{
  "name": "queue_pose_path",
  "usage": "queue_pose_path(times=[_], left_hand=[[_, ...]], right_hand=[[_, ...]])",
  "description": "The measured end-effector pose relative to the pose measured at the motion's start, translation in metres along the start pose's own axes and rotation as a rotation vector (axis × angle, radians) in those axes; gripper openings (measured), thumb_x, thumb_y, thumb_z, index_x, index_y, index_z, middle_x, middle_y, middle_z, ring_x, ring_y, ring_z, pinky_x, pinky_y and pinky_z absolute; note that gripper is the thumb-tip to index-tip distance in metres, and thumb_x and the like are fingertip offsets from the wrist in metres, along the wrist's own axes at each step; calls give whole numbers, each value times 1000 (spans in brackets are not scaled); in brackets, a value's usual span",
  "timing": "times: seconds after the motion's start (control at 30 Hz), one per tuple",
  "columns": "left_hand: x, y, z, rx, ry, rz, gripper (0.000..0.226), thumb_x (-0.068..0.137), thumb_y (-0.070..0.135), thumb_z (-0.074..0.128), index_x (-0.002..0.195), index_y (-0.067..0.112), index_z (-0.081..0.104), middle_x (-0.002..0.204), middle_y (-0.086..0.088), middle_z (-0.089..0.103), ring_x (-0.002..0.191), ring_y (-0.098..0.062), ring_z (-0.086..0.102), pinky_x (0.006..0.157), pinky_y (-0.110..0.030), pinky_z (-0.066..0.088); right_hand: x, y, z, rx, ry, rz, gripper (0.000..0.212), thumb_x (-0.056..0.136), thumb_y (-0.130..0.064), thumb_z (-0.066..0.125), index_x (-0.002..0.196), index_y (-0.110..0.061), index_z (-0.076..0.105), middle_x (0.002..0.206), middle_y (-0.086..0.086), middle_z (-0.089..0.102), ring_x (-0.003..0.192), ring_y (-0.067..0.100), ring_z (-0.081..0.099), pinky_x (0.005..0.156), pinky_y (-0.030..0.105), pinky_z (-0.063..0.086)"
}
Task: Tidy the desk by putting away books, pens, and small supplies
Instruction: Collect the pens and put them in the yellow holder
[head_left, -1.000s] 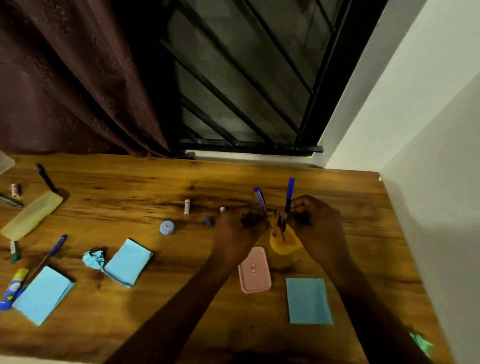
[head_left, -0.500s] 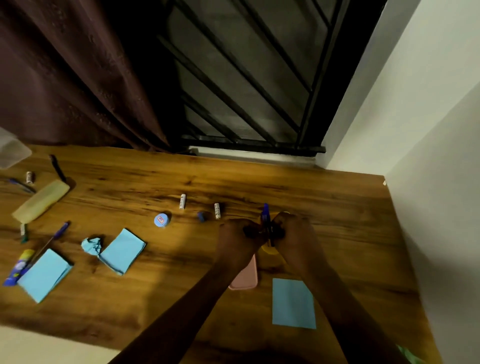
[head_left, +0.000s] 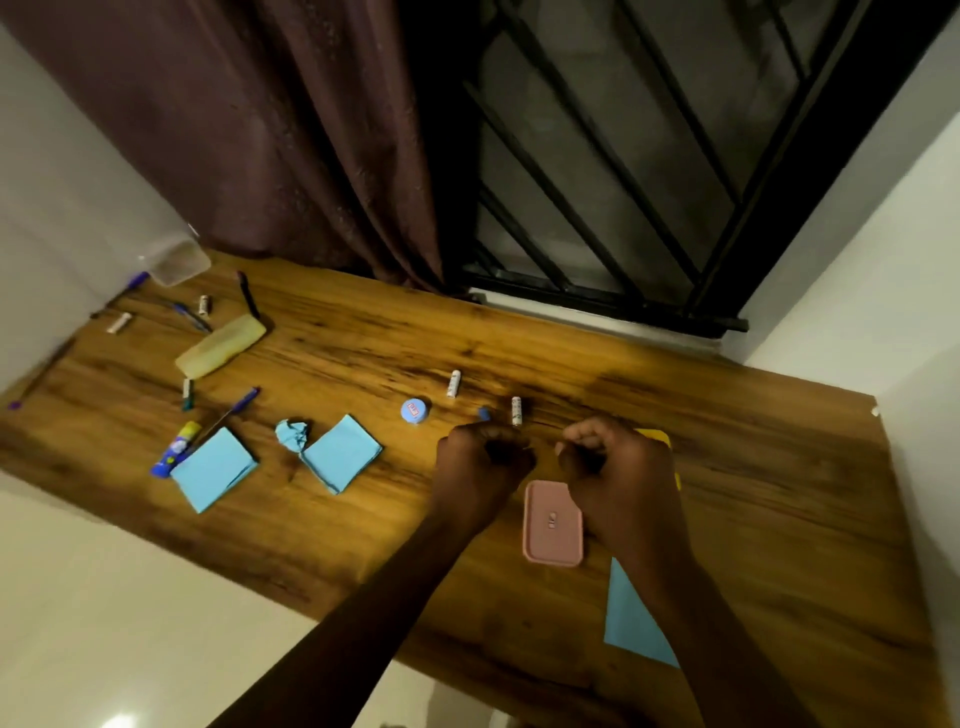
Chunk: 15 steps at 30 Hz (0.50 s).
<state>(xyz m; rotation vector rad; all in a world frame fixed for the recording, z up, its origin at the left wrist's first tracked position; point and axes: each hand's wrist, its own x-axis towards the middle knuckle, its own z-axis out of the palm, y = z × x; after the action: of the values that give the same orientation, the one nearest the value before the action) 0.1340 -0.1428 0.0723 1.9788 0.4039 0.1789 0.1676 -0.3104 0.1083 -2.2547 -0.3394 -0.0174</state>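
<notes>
Both my hands are curled into fists over the wooden desk (head_left: 727, 467), a little apart. My left hand (head_left: 483, 457) is beside a small blue cap (head_left: 484, 413) and a white tube (head_left: 516, 410). My right hand (head_left: 618, 467) covers most of a yellow holder (head_left: 658, 437); only its yellow edge shows. No pen shows in either hand. A pink case (head_left: 553, 522) lies flat just below and between my hands. A blue paper sheet (head_left: 634, 618) lies partly under my right forearm.
To the left lie a round blue lid (head_left: 415, 410), another white tube (head_left: 453, 383), two folded blue papers (head_left: 340, 460) (head_left: 213, 467), a crumpled blue paper (head_left: 292, 436), a glue stick (head_left: 175, 449), several pens, a yellowish pencil case (head_left: 221, 345) and a clear container (head_left: 174, 262).
The blue pens that stood up between my hands are out of sight. My hands have drawn apart into fists. The view has swung left, showing more of the desk's left end.
</notes>
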Motion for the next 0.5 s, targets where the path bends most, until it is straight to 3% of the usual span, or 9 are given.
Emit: queue_pose_path(times=[0.17, 0.27, 0.4, 0.5], left_hand=[[-17, -26, -73, -101, 122, -49, 7, 79, 13, 83, 85, 14, 79, 81, 6, 78, 79, -4, 73, 79, -28, 59], [-32, -49, -121, -129, 176, -56, 8, 78, 12, 82, 84, 15, 78, 82, 5, 78, 81, -7, 74, 79, -27, 59], [-51, -85, -187, -145, 268, -131, 10, 78, 14, 84, 86, 17, 78, 83, 7, 78, 80, -4, 73, 76, -20, 56], [-62, -114, -234, -140, 295, -176, 10, 78, 18, 85, 86, 18, 79, 83, 6, 78, 80, -11, 74, 81, -33, 60]], right_hand=[[-13, -52, 58, 34, -78, 33, 8, 90, -35, 72, 97, -32, 74, 93, -14, 75, 87, 3, 68, 76, 25, 56], [-21, -80, 92, 81, -130, 57, 5, 90, -33, 75, 91, -29, 74, 87, -17, 73, 84, -2, 67, 71, 12, 50], [-27, -112, 144, 198, -244, 115, 3, 88, -26, 77, 88, -24, 75, 83, -10, 77, 82, 5, 73, 85, 41, 61], [-31, -136, 181, 240, -246, 108, 3, 86, -28, 77, 85, -26, 75, 78, -10, 77, 77, 7, 75, 83, 44, 62]])
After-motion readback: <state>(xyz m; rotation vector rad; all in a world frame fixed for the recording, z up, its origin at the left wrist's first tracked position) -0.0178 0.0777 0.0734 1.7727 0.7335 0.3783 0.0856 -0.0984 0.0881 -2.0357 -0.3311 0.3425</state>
